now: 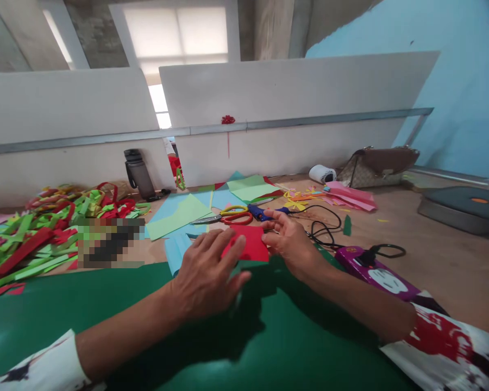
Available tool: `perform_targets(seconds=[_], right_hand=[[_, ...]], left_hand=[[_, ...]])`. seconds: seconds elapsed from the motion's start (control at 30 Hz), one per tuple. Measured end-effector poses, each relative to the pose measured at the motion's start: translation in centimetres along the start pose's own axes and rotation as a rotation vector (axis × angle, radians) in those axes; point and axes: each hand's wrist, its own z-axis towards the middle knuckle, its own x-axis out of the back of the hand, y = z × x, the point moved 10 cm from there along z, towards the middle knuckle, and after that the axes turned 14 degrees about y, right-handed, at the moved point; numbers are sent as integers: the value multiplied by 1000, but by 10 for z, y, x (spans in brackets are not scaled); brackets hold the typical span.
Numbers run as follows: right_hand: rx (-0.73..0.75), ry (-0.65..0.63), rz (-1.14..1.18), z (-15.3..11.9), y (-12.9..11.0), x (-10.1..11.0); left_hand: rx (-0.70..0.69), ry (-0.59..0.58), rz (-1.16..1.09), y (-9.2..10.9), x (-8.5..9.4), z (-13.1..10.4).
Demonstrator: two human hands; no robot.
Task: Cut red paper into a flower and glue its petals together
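Note:
A small red paper square (250, 245) is in front of me, above the near side of the green mat. My right hand (290, 239) pinches its right edge between thumb and fingers. Over its left side is my left hand (209, 271), fingers stretched out and thumb apart; whether the fingertips touch the paper I cannot tell. A rolled light blue paper (176, 251) lies just left of my left hand. Behind the square are scissors (228, 215) with yellow and red handles, and a blue glue gun (264, 212) with a black cord.
Light green sheets (181, 216) lie beyond the scissors. A heap of green and red paper strips (36, 233) covers the left, near a dark bottle (139, 176). At right are a purple power strip (375, 271), pink paper (350, 195), a handbag (381, 165) and a grey case (464, 209).

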Motion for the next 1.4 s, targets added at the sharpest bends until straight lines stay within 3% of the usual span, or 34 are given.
perform_targets(seconds=[0.1, 0.2, 0.33, 0.43, 0.5, 0.57, 0.67, 0.77, 0.83, 0.93, 1.0, 1.1, 1.3, 1.4], right_hand=[[-16, -49, -9, -13, 4, -9], [4, -142, -41, -27, 2, -18], [115, -260, -71, -36, -13, -22], [251, -432, -171, -48, -21, -34], [264, -532, -246, -58, -17, -42], [250, -544, -310, -61, -11, -43], [432, -451, -433, -61, -21, -37], [878, -408, -560, -79, -43, -35], [1129, -411, -644, -96, -44, -36], [1238, -471, -755, -110, -25, -38], [1187, -545, -802, -112, -11, -40], [1039, -647, -830, -110, 4, -42], [941, -747, -792, -111, 8, -46], [839, -589, -771, -92, -1, -39]], left_hand=[[-89, 6, -34, 17, 8, -5], [31, -19, -132, 7, 10, -6], [674, -21, -512, -42, 9, -20], [1140, -146, -846, -49, -13, -55], [1304, -173, -985, -45, -23, -72], [1348, -205, -1066, -40, -31, -81], [1208, -221, -949, -42, -29, -79], [776, -49, -619, -43, 0, -54], [433, 18, -437, -24, 18, -44], [132, -81, -267, 6, 15, -51], [101, -207, -246, 14, 3, -61], [183, -341, -273, 14, -11, -71], [234, -325, -358, 10, -14, -66], [293, -271, -335, -1, -9, -63]])
